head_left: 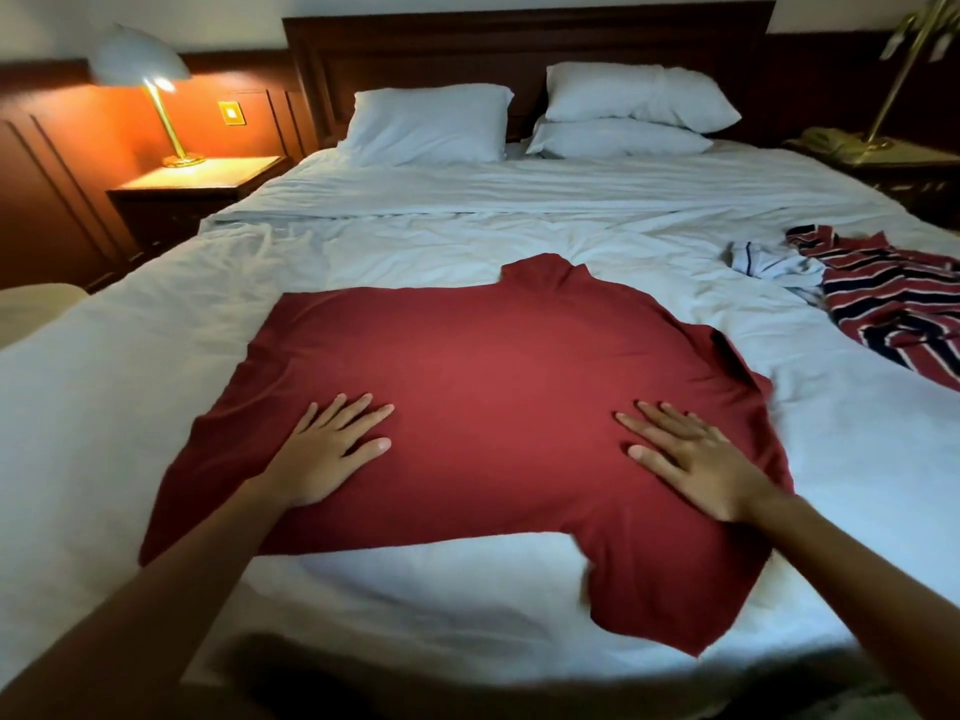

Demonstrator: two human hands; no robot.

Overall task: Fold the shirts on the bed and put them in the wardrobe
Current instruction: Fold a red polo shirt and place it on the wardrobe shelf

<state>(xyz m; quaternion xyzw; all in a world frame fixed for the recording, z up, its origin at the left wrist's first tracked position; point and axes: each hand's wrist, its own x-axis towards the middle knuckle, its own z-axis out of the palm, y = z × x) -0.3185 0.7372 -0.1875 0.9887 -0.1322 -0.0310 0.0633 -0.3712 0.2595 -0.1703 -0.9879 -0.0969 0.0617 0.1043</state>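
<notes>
On the red shirt (493, 376), at its eight o'clock, the left hand (332, 452) lay flat with fingers straight and spread, gripping nothing. The right hand (698, 462), at the shirt's four o'clock, was likewise flat and extended, pressing the cloth but holding none of it.

The shirt was spread unfolded on the bed (467, 226), occupying the six o'clock part of the view. One flap pointed to twelve o'clock. Another lay at five o'clock, close to the near edge.

Risks, as judged:
- Cloth was bunched at three o'clock, beside the right hand. Folding over it would likely set creases.
- The five o'clock flap could slip over the edge and drag the shirt askew.
- The rumpled sheet beneath might shift under pressure and spoil alignment.

Count:
- Hands: two.
- Red shirt: one.
- Striped shirt (893, 309): one, crumpled at two o'clock.
- White garment (769, 265): one, touching the striped shirt. Its type could not be determined.
- Pillows (431, 124): three, at twelve o'clock.
- Lamps (140, 59): two.
- Nightstands (202, 187): two.
- Telephone (831, 140): one.

No wardrobe was in view.
</notes>
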